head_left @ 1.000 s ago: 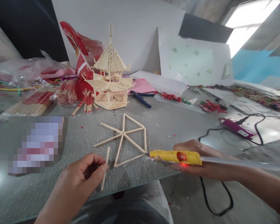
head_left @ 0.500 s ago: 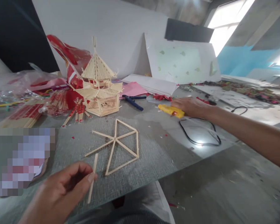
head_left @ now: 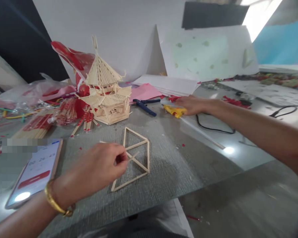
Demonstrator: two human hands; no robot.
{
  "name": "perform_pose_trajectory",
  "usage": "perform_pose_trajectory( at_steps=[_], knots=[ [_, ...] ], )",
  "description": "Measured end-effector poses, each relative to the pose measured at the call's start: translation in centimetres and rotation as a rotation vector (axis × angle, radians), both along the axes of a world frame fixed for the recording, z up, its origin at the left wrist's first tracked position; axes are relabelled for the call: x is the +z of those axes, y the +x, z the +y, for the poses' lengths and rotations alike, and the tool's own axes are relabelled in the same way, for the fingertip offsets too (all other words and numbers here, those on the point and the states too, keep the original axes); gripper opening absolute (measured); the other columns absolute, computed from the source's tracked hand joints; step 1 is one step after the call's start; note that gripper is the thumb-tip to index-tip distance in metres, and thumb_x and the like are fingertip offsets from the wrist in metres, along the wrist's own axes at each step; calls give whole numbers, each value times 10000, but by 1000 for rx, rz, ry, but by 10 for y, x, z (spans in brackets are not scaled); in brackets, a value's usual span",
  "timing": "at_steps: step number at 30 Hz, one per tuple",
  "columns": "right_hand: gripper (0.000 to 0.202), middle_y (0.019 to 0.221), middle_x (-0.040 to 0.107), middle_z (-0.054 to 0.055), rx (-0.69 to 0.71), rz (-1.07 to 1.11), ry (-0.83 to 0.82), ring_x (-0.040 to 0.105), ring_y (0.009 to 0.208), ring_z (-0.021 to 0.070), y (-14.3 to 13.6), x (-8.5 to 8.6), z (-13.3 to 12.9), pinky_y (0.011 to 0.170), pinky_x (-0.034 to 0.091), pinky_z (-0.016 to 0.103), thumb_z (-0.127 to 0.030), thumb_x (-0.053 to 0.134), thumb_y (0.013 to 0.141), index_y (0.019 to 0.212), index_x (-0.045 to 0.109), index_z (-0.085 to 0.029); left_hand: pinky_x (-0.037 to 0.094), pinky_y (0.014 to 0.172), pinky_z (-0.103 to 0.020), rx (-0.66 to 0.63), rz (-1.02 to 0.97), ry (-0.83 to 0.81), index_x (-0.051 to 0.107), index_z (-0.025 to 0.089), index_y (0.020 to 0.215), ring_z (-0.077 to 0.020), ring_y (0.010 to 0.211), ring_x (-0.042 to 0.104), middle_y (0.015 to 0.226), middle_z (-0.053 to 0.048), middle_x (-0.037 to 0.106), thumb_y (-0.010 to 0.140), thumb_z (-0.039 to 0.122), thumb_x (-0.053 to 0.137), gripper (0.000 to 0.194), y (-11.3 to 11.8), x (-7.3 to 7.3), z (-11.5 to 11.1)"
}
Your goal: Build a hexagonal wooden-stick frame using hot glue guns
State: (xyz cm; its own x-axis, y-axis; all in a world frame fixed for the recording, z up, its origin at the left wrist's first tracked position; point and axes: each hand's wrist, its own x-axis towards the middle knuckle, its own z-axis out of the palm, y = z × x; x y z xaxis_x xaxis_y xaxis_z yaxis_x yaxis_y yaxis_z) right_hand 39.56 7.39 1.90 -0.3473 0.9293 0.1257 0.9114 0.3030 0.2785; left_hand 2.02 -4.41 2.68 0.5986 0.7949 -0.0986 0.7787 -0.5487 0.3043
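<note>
My left hand (head_left: 105, 165) is closed in a pinch on a thin wooden stick (head_left: 134, 156), held over the flat spoked frame (head_left: 136, 143) of sticks. The frame's left part is hidden behind that hand. Farther off, my right hand (head_left: 190, 104) is wrapped round a yellow glue gun (head_left: 173, 111) near the table's back, its nozzle pointing left. A translucent glue stick (head_left: 203, 134) trails from the gun toward me. Behind the frame stands a tiered pagoda model (head_left: 109, 100) built of similar sticks.
Dark blue pliers (head_left: 146, 106) lie right of the pagoda. Bundled sticks (head_left: 36, 123) and plastic bags (head_left: 32, 91) crowd the left. A phone (head_left: 36, 172) lies at front left. A black cable (head_left: 213, 129) loops beside my right arm. The table edge (head_left: 188, 193) runs close in front.
My left hand has moved right and away from me with the stick, now over the frame. My right hand and the glue gun have shifted slightly left. The view has turned slightly.
</note>
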Motion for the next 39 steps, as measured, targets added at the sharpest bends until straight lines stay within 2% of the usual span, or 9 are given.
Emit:
perform_pose_trajectory(
  at_steps=[3,5,9,13,17,26,33,39],
  knots=[
    [389,1237,545,193,47,60,1,503,1089,246,-28,6,-19,885,352,333,-219,558,823,1186,563,-79,312,573,-260,-59,73,-36,629,189,664,-138,629,533,681,-1,639,780,232,472,201,10,-2,-1],
    [362,1206,566,152,107,127,29,502,1097,214,-61,7,-43,925,346,307,-217,454,879,1208,538,-92,308,571,-262,-95,91,-52,637,183,658,-135,615,529,661,-5,636,771,203,463,209,13,-3,-2],
    [278,1055,628,121,328,363,-12,567,958,229,-131,3,-97,831,406,326,-236,488,862,1075,608,-104,288,540,-261,-137,90,-74,646,180,640,-118,545,503,596,3,617,740,167,455,217,15,-4,-4],
    [204,964,644,102,450,383,-49,579,889,221,-169,-1,-121,781,419,325,-246,490,863,960,631,-136,291,525,-261,-151,83,-61,644,179,630,-108,487,470,547,10,592,727,151,453,216,14,-4,-8],
    [208,947,644,103,437,436,-8,583,892,222,-178,-3,-117,781,414,323,-234,484,864,968,629,-128,314,538,-264,-171,106,-58,632,172,603,-115,482,464,544,1,586,707,120,448,218,15,-4,-10],
    [249,926,657,92,452,581,89,587,890,196,-170,-21,-100,798,415,309,-238,432,893,972,637,-121,324,549,-265,-182,24,-26,642,172,629,-125,557,523,606,-11,628,709,122,470,196,8,-14,-10],
    [230,944,660,93,442,554,22,579,894,198,-172,-32,-101,813,403,319,-218,446,883,947,647,-126,308,494,-247,-173,-3,-46,639,166,596,-98,478,493,540,2,606,675,96,467,202,9,-12,-11],
    [241,915,653,86,453,547,0,568,873,191,-172,-34,-101,807,397,316,-211,427,880,947,643,-126,327,509,-253,-184,3,-23,642,160,593,-106,489,509,553,-2,613,682,91,479,198,11,-13,-11]
  ],
)
